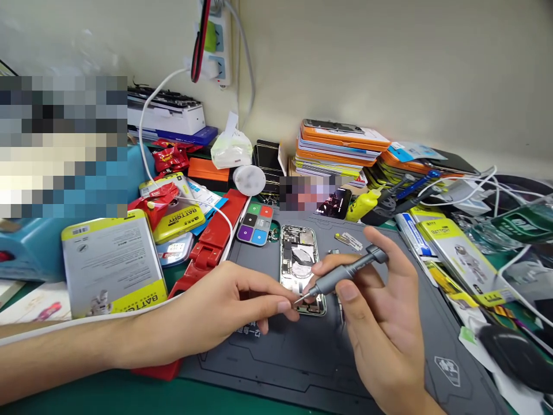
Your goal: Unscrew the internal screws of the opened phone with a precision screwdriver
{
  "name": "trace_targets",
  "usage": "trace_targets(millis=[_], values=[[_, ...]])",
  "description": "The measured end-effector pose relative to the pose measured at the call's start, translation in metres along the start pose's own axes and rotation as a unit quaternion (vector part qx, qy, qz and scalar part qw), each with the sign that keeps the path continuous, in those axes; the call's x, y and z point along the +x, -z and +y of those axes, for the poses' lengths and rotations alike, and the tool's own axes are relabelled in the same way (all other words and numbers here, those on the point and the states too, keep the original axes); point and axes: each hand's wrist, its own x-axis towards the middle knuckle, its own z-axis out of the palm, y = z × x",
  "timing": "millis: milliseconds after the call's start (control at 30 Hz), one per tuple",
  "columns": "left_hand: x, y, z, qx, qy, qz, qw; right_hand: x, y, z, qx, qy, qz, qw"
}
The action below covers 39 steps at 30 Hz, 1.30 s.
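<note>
BATTERY can be read on a yellow pack [179,223] left of centre and on a yellow-edged pack [469,262] at the right. BATT is shown on a large grey pack [113,262] at the left. White characters are printed, indistinctly, on the dark mat [268,372].

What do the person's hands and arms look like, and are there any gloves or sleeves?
Both the left hand and the right hand are bare: no gloves and no rings that I can see. The left forearm shows no sleeve, watch or bracelet. The right wrist looks bare too, but the rest of that arm is out of the picture.
</note>
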Motion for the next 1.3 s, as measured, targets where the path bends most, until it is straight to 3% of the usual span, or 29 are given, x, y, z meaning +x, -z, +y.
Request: trace_targets(millis=[900, 1300], values=[[0.001, 0.0, 0.009, -0.085, -0.017, 0.017, 0.996, 0.01, 0.002, 0.001, 0.059, -0.099, 0.033, 0.993], [0.001, 0.001, 0.009, -0.109, -0.032, 0.009, 0.993, 0.011, 0.003, 0.003, 0.092, -0.136, 0.011, 0.986]])
